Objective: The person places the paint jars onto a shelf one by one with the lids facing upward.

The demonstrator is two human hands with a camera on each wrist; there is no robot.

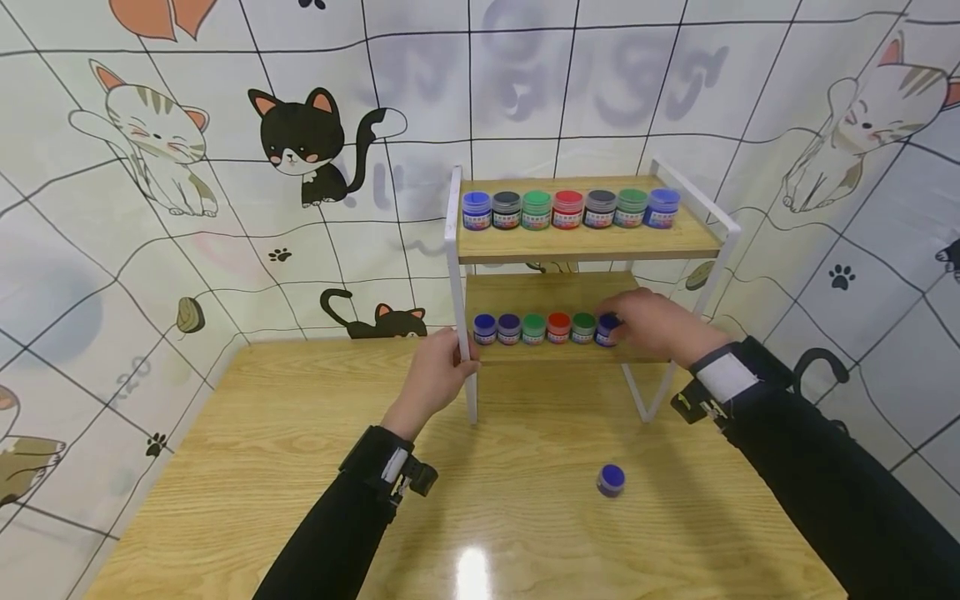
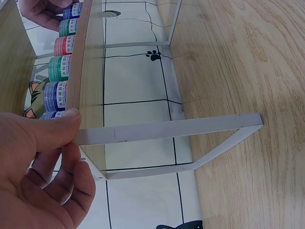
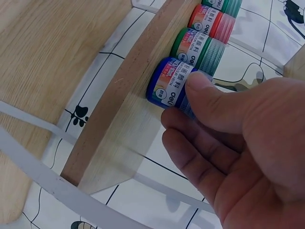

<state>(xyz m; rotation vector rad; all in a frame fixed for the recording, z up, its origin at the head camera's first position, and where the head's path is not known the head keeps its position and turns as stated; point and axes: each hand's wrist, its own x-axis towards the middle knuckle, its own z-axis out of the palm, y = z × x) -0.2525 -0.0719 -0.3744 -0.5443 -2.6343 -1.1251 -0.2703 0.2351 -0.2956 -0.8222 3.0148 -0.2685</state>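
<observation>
My right hand (image 1: 652,321) pinches a blue paint jar (image 3: 167,85) between thumb and fingers at the right end of the lower board (image 1: 547,290) of a small two-tier rack. To the left of that jar stands a row of paint jars, with a green jar (image 3: 196,50) beside it, then a red jar (image 3: 212,21). My left hand (image 1: 435,379) grips the rack's white left leg (image 2: 167,130) at the height of the lower board, its thumb against the board's corner.
Several more paint jars, among them a red jar (image 1: 567,209), line the upper board (image 1: 585,243). A loose blue-lidded jar (image 1: 611,481) stands on the wooden table (image 1: 315,467) in front of the rack. Behind the rack rises a cat-patterned wall covering (image 1: 420,92).
</observation>
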